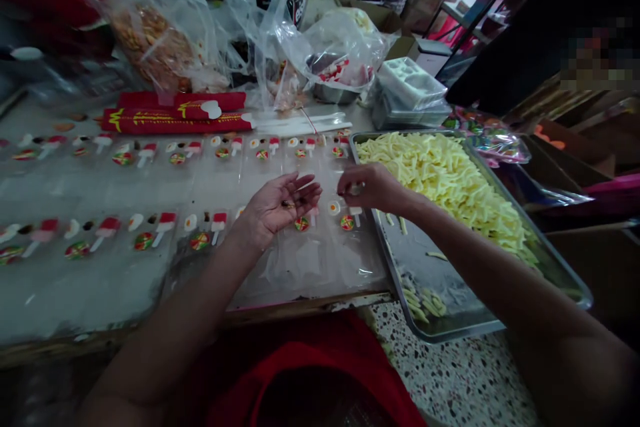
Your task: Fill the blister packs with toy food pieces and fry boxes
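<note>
My left hand [283, 203] is cupped palm up over the front row, its fingers stretched out, carrying small dark brown pieces [287, 204]. My right hand [367, 187] pinches a small dark piece [341, 194] above the rightmost clear plastic pack [357, 253] of that row. In this pack lie a fried-egg-shaped sweet [335, 208], a round red-green-yellow sweet [347, 223] and a popsicle-shaped sweet [355, 212], partly hidden by my hand. Leftward, several packs hold similar sets, such as a red-and-white popsicle sweet [164, 227] with a dark piece beside it.
To the right, a metal tray [400, 240] bears a heap of pale yellow strips [450, 180]. Behind the back row lie red printed wrappers [175, 121], a plastic bag of orange-brown pieces [150, 47] and a metal bowl [340, 90] under plastic. A dark-clothed person [530, 33] stands at the upper right.
</note>
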A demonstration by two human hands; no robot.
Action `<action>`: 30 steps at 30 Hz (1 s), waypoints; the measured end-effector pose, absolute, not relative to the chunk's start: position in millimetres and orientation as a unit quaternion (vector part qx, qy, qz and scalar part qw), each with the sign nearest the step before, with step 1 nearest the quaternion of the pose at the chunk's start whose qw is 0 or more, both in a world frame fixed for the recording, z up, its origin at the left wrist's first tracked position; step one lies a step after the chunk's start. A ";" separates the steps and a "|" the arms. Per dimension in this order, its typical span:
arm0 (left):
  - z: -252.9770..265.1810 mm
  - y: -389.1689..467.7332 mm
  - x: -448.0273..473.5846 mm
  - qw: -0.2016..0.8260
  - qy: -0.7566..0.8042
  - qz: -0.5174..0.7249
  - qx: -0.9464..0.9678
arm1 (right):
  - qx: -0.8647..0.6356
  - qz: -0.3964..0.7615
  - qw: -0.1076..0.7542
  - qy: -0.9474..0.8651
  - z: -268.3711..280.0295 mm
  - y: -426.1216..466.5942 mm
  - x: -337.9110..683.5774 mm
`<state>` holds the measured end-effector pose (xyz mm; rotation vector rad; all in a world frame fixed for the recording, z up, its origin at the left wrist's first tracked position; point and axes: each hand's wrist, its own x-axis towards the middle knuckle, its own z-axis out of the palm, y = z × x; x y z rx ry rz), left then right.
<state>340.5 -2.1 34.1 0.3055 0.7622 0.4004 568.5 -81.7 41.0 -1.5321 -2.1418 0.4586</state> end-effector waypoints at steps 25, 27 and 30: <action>66.3 95.8 273.2 0.737 0.547 0.327 0.226 | -0.680 0.170 0.183 -0.689 39.4 -117.7 607.4; 75.1 126.1 282.0 0.730 0.530 0.342 0.262 | -0.687 0.163 0.197 -0.680 34.8 -132.0 622.8; 99.5 202.7 308.6 0.700 0.492 0.426 0.294 | -0.701 0.134 0.214 -0.667 20.5 -154.9 635.7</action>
